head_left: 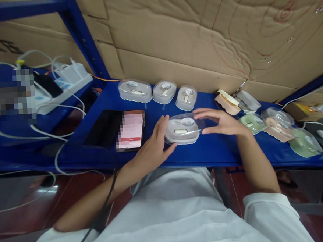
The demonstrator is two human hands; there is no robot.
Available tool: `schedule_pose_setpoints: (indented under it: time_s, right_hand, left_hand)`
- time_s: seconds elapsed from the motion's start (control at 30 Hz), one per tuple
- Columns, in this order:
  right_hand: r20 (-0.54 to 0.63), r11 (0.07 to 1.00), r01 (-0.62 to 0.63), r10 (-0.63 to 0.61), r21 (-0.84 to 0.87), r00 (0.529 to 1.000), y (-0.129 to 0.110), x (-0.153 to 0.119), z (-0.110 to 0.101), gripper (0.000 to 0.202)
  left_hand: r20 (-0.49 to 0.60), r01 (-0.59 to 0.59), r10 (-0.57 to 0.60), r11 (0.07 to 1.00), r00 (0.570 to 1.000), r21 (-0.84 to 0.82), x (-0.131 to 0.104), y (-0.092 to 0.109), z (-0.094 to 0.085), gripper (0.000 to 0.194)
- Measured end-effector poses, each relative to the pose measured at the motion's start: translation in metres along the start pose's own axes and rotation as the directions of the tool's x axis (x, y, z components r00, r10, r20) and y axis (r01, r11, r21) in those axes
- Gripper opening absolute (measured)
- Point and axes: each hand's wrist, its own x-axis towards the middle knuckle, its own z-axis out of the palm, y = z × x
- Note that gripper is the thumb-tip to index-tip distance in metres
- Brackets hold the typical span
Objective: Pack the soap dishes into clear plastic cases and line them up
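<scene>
A white oval case (181, 136) with a clear lid (187, 122) lies on the blue table, between my two hands. The lid looks shifted to the right over the white base. My left hand (159, 141) rests at the left side of the case, thumb at its front edge, fingers at its back left. On the right, my right hand (218, 121) has its thumb and fingers apart around the lid's right end. Behind the case stand similar lidded cases, a wide one (135, 92) and two smaller ones (164, 92), (186, 98).
A lit phone (130, 130) lies beside a black object (103, 128) at left. Green (305, 143) and pink (278, 129) cases sit at right, near an open pink one (228, 103). Cables and a power strip (74, 84) are at far left. Cardboard (166, 36) walls the back.
</scene>
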Motion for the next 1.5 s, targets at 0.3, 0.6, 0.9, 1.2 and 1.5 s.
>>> schedule_pose_setpoints:
  time_s: [0.3,0.6,0.9,1.2,1.5]
  right_hand:
    - [0.12,0.99,0.084,-0.07,-0.114,0.99,0.005,0.005,0.011,0.054]
    - [0.149,0.985,0.098,-0.076,-0.145,0.986,0.003,0.005,0.015,0.054]
    - [0.138,0.983,0.086,-0.064,-0.16,0.988,-0.001,0.004,0.014,0.057]
    - [0.139,0.984,0.073,-0.05,-0.165,0.989,0.005,0.002,0.02,0.06]
    - [0.174,0.973,0.04,0.0,-0.228,0.985,0.009,-0.001,0.014,0.081]
  left_hand:
    - [0.063,0.004,-0.005,1.0,0.998,0.03,0.0,0.004,-0.004,0.081]
    - [0.074,0.007,-0.01,0.999,0.997,0.048,-0.001,0.002,-0.002,0.077]
    - [0.079,0.024,-0.026,1.0,0.997,0.019,-0.002,0.001,-0.004,0.078]
    - [0.077,0.016,-0.02,0.998,0.997,0.057,-0.001,-0.001,0.0,0.068]
    - [0.08,0.035,-0.039,0.998,0.996,0.047,-0.002,0.003,-0.003,0.074]
